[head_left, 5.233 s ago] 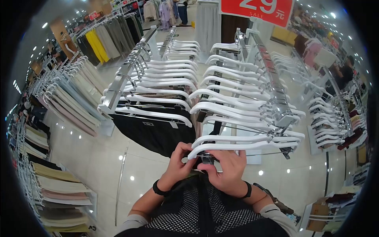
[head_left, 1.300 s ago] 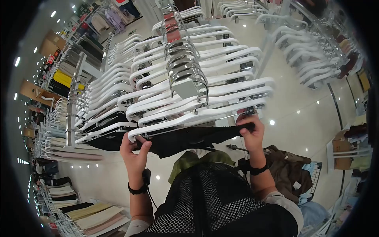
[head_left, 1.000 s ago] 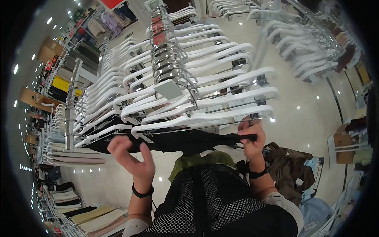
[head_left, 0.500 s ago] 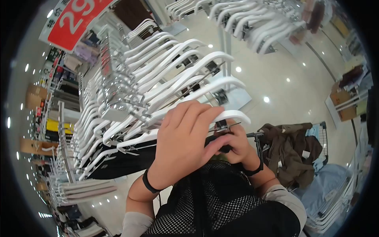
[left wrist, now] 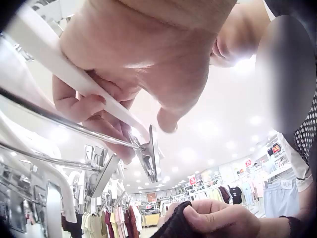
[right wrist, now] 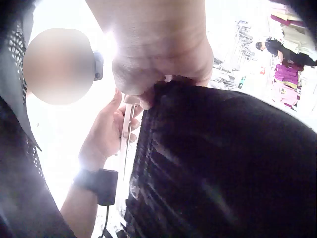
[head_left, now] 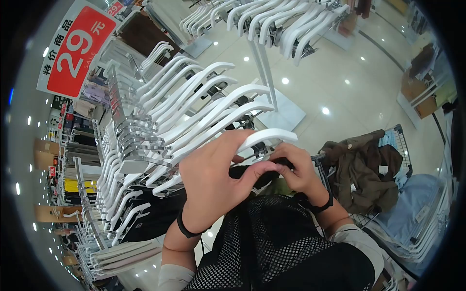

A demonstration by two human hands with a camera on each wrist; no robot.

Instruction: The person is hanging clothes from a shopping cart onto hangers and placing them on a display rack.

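Note:
My left hand (head_left: 211, 177) reaches across to the right end of the front white clip hanger (head_left: 272, 135). In the left wrist view, its fingers curl round the hanger's white arm, beside a metal clip (left wrist: 151, 153). My right hand (head_left: 297, 167) is just below that end, thumb and fingers pinching the edge of a black garment. In the right wrist view, the black garment (right wrist: 223, 158) hangs down from the right hand, with a gathered waistband along its edge. In the head view, my left hand hides most of the garment and the hanger's middle.
Rows of white hangers (head_left: 218, 109) hang behind on a chrome rail, under a red and white sale sign (head_left: 77, 51). To the right, brown clothes (head_left: 361, 179) lie heaped in a wire cart, with a light blue garment (head_left: 412, 201) beside them. Another hanger rack (head_left: 286, 22) stands at the back.
My left hand has let go of the hanger's left end and crossed to its right end, near my right hand. My right hand keeps its pinch on the black garment. The head view has turned right.

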